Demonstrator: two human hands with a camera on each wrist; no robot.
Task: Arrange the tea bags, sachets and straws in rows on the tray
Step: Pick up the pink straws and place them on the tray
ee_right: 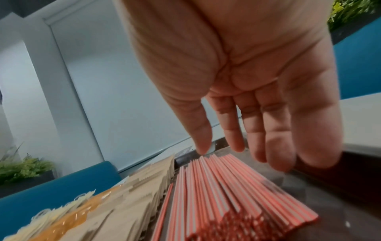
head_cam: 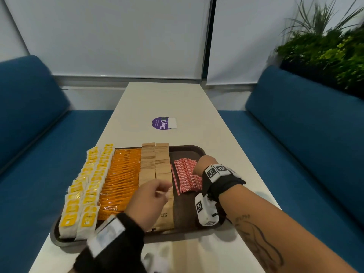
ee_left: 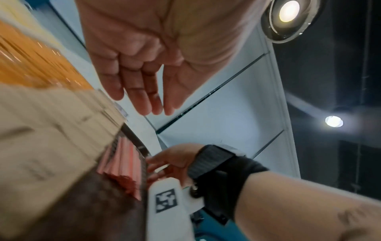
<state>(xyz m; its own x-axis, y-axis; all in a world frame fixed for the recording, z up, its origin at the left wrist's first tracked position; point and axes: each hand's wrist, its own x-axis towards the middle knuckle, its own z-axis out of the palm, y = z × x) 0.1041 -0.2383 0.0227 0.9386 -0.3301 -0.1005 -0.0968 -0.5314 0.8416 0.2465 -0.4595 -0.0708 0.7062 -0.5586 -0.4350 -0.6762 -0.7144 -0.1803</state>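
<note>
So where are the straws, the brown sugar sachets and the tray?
straws point(ee_right: 224, 192), right wrist view, middle of the bundle.
brown sugar sachets point(head_cam: 155, 164), head view, middle of the rows.
tray point(head_cam: 189, 151), head view, bare far corner.

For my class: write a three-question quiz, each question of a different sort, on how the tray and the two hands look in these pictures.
1. True or false: the straws lie at the right end of the tray.
2. Multiple choice: directly left of the brown sugar sachets lie A) the orange sachets, B) the tea bags, C) the straws.
3. Fill in: the right hand hovers over the straws with its fingers ____.

Key: 1 true. 2 A. 3 straight, holding nothing. The left hand is over the brown sachets, also holding nothing.
</note>
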